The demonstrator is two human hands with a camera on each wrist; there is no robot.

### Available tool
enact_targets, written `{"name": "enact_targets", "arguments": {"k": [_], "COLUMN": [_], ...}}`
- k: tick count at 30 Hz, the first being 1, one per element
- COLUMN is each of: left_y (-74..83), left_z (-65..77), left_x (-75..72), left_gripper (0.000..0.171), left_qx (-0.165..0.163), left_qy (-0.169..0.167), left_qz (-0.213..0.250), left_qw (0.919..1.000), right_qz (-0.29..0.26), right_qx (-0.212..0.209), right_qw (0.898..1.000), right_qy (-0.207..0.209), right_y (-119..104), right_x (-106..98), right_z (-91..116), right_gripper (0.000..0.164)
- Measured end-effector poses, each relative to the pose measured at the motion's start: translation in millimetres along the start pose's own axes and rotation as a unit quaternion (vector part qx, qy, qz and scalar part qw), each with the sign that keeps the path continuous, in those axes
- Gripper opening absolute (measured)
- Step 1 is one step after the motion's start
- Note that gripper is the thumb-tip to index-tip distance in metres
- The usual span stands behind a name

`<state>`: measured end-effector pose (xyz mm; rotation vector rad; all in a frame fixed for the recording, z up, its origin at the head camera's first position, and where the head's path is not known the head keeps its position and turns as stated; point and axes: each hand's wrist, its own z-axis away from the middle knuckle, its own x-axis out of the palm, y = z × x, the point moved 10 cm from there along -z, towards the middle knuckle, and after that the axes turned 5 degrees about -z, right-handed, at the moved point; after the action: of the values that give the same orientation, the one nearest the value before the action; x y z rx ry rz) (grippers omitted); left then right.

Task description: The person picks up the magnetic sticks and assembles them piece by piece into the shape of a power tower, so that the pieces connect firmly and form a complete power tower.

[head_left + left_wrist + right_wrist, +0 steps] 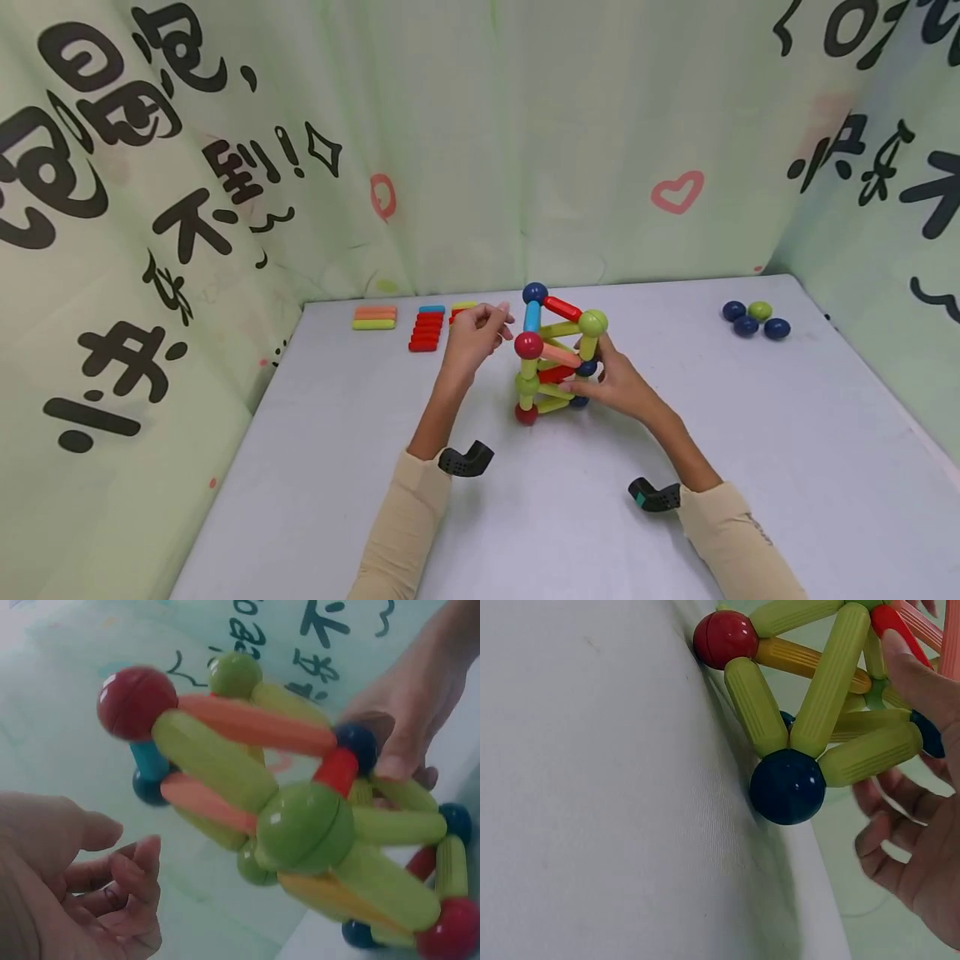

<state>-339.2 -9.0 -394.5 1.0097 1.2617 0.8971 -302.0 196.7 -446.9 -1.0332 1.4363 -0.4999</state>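
A magnetic rod-and-ball tower (556, 374) stands on the table, built of lime, red, blue and salmon rods joined by coloured balls. My right hand (621, 385) grips its right side; in the right wrist view the thumb (911, 664) lies by a red rod, the fingers behind. Left of the tower is my left hand (476, 340), raised, its fingers loosely bent with nothing in them. The left wrist view shows a gap between that hand (82, 881) and the tower's green ball (306, 826). A red ball (137, 703) tops the near corner there.
Salmon and lime rods (374, 317) lie at the table's back left. Beside them is a column of red rods (425, 332) with a blue one, and more rods partly hidden behind my left hand. Several blue balls (746, 326) and a green ball (760, 311) sit back right.
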Motion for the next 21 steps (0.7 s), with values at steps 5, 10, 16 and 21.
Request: {"name": "enact_targets", "arguments": {"k": [5,10,16,21], "left_y": [-21.7,-62.2,-106.2,-114.7], "left_z": [-12.6,-20.6,-27.2,-30.3], "left_x": [-31.0,-62.8,-82.8,-83.6], "left_gripper": [0.020,0.027,0.038,0.034], "left_qx": [0.048,0.000,-0.059,-0.049], "left_qy": [0.088,0.161,0.154,0.137], "left_qz": [-0.181,-0.381,-0.444,-0.451], "left_qw": [0.9785,0.9106,0.8807,0.8804], "right_qz": [0.021,0.024,0.046,0.064], "right_qx": [0.027,0.027,0.033,0.037], "right_qw": [0.997,0.996,0.997,0.996], "right_qy": [-0.066,-0.081,-0.057,-0.041], "right_y": [18.1,26.6,29.0,28.9], "right_x": [17.8,25.0,25.1,23.4], "right_z": [3.7,8.0,10.0,10.0], "right_gripper": [0.081,0.063,0.060,0.056]}}
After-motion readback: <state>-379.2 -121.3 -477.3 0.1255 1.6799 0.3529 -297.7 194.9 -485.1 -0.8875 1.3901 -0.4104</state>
